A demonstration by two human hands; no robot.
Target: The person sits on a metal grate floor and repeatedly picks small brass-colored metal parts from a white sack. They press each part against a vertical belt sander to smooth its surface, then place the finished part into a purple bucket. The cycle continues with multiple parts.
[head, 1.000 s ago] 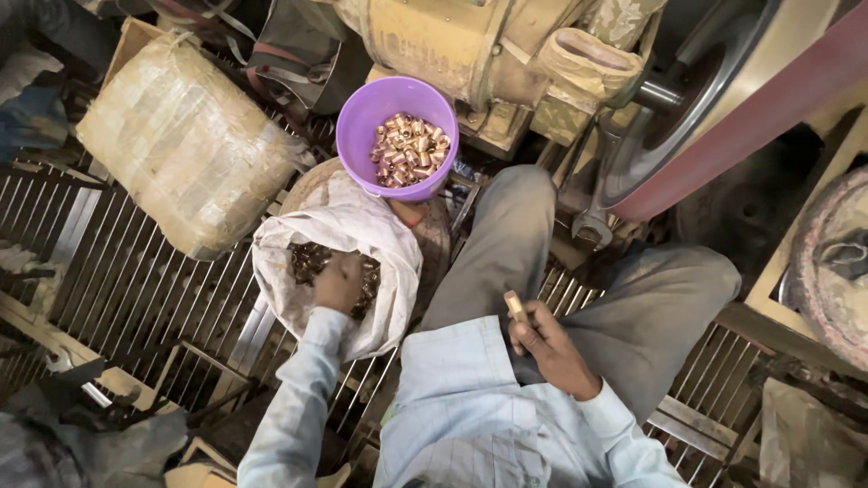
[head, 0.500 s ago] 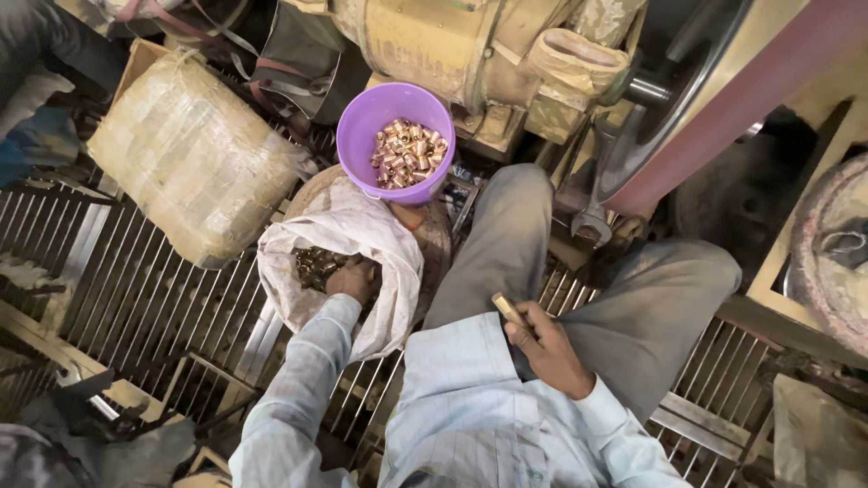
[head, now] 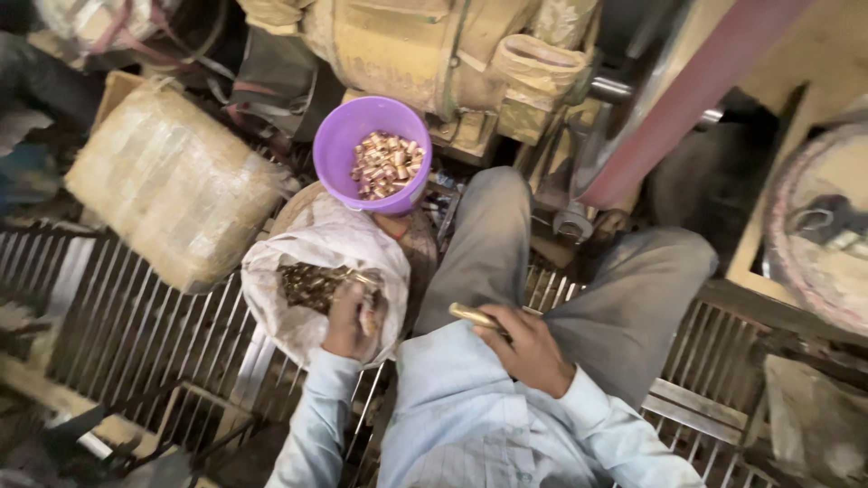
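At the mouth of the white sack, low and left of centre: 1 left hand is dipping into the sack's contents, fingers curled together around a few small brass-coloured pieces; how many it is gripping cannot be told. The sack is sitting open on the metal grating floor, holding 1 dark heap of these small metal pieces.

Just beside the sack, on the lap: 1 right hand is pinching 1 short brass-coloured rod between thumb and forefingers, the rod pointing left toward the sack but well clear of it.

Directly above the sack, touching its upper edge: 1 purple plastic bowl, holding 1 pile of brighter copper-coloured pieces, about a third full.

To the left of the bowl: 1 wrapped, tan, box-shaped bundle is lying tilted on the grating.

Behind the bowl: 1 yellowish machine body. To the right: 1 red slanting bar is crossing above the grey-trousered knees.
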